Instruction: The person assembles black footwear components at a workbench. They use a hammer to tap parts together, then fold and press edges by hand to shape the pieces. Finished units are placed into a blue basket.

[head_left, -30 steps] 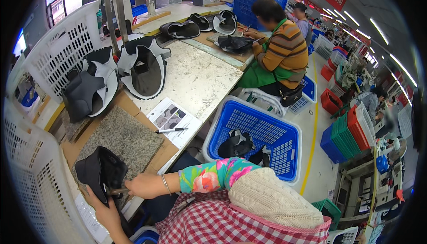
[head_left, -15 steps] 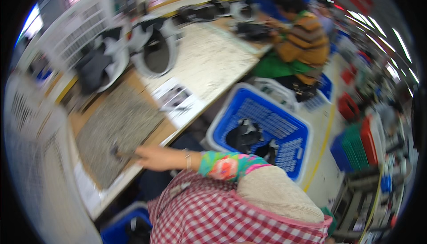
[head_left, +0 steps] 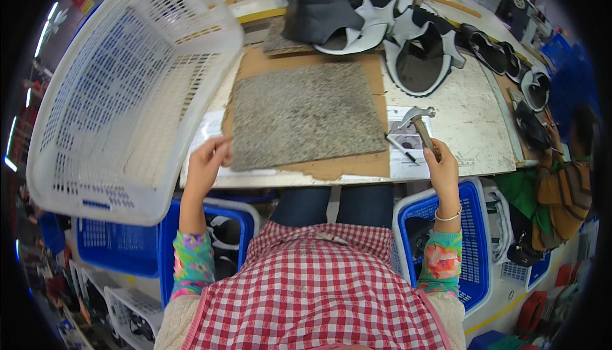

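Note:
A claw hammer (head_left: 421, 127) with a metal head and wooden handle is in my right hand (head_left: 441, 165), whose fingers wrap the handle. Its head is raised over the printed sheet, right of a rough grey slab (head_left: 306, 114). My left hand (head_left: 211, 160) hovers by the slab's near left edge with its fingers curled in; nothing shows in them. The slab rests on brown cardboard (head_left: 331, 169). Beyond it stand black and white shoe uppers, one (head_left: 338, 21) behind the slab and another (head_left: 421, 63) to its right.
A large white slotted basket (head_left: 127, 95) leans at the left. The printed sheet (head_left: 408, 152) with a pen (head_left: 401, 147) lies on the white table (head_left: 472, 114). Blue baskets (head_left: 468, 241) holding dark pieces flank my legs. Another person (head_left: 561, 197) works at the right.
My view has swung left from the aisle and co-worker to face the table squarely. My left hand has come into sight. The right hand with the hammer is now right of the slab.

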{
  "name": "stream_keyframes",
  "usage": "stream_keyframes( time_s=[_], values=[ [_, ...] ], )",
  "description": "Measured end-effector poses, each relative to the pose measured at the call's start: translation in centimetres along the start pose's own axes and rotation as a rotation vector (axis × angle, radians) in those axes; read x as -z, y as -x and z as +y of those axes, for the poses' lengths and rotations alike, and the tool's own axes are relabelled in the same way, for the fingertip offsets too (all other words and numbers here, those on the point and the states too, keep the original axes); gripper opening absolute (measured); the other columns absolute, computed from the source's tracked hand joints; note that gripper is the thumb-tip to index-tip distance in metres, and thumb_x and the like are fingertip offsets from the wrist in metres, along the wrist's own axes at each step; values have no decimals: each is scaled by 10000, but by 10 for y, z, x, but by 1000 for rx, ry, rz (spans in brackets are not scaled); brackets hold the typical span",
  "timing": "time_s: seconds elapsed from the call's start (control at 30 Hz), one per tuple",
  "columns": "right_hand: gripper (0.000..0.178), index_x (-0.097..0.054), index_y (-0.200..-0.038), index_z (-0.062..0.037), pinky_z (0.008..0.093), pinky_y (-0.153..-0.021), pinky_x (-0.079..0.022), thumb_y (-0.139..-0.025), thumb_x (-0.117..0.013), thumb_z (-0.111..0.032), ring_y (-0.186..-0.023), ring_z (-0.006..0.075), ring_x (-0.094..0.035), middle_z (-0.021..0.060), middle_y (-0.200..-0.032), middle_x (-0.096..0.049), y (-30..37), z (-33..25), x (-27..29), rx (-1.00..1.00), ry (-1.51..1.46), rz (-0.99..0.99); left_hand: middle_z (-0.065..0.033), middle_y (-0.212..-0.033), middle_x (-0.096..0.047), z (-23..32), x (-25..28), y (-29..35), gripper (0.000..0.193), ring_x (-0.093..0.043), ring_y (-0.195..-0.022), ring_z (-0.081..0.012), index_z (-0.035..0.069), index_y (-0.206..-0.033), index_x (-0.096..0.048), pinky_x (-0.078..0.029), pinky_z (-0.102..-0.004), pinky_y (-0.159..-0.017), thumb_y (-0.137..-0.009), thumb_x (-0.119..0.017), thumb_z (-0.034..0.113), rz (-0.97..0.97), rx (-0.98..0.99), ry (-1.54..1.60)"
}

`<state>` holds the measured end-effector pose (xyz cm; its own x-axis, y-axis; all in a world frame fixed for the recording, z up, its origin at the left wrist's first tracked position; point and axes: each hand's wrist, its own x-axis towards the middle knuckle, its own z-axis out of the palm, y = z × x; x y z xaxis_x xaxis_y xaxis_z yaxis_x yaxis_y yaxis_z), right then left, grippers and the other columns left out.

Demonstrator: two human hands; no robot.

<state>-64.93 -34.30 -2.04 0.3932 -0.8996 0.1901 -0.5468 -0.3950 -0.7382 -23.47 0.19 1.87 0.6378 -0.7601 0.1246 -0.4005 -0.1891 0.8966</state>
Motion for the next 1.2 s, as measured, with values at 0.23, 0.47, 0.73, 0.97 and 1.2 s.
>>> stream_keyframes(
  time_s=[0.23, 0.47, 0.73, 0.97, 1.2],
  values=[
    [335, -703, -1191, -30, 466, -917, -524, -900, -710, -197, -1059, 385, -660, 202, -1152, -700, -55, 61, 1, -18, 321, 147, -126, -1185, -696, 77, -119, -252, 223, -682, -1065, -300, 39, -1155, -704, -546, -376, -882, -938, -681, 87, -63, -656, -459],
    [334, -661, -1035, -111, 462, -879, -512, -773, -824, -240, -1039, 333, -604, 117, -1049, -629, -29, 48, -53, 466, 202, -83, -146, -1515, -529, 81, -205, -497, 625, -525, -1362, -376, 104, -1467, -530, -454, -437, -1121, -865, -686, 37, 173, -898, -746],
    [247, -602, -961, -49, 475, -740, -540, -861, -753, -217, -879, 352, -655, 139, -938, -602, -33, 55, -60, 283, 268, -18, -248, -1226, -687, 37, -166, -493, 538, -642, -1174, -412, 46, -1344, -609, -495, -440, -996, -855, -788, 179, -31, -630, -657],
    [253, -590, -949, -53, 467, -687, -541, -838, -750, -215, -866, 335, -664, 122, -929, -614, -74, 53, -80, 225, 272, 205, -169, -1182, -712, 72, -88, -350, 448, -668, -1084, -288, -15, -1274, -655, -486, -364, -1000, -853, -780, 74, -16, -599, -419],
    [352, -604, -1122, -43, 454, -869, -538, -829, -756, -162, -1097, 356, -597, 164, -1082, -605, -59, 24, -84, 283, 84, 164, -165, -1268, -676, 66, -12, -233, 486, -619, -1155, -255, -55, -1331, -620, -453, -358, -1056, -897, -777, 95, 110, -367, -412]
  ],
)
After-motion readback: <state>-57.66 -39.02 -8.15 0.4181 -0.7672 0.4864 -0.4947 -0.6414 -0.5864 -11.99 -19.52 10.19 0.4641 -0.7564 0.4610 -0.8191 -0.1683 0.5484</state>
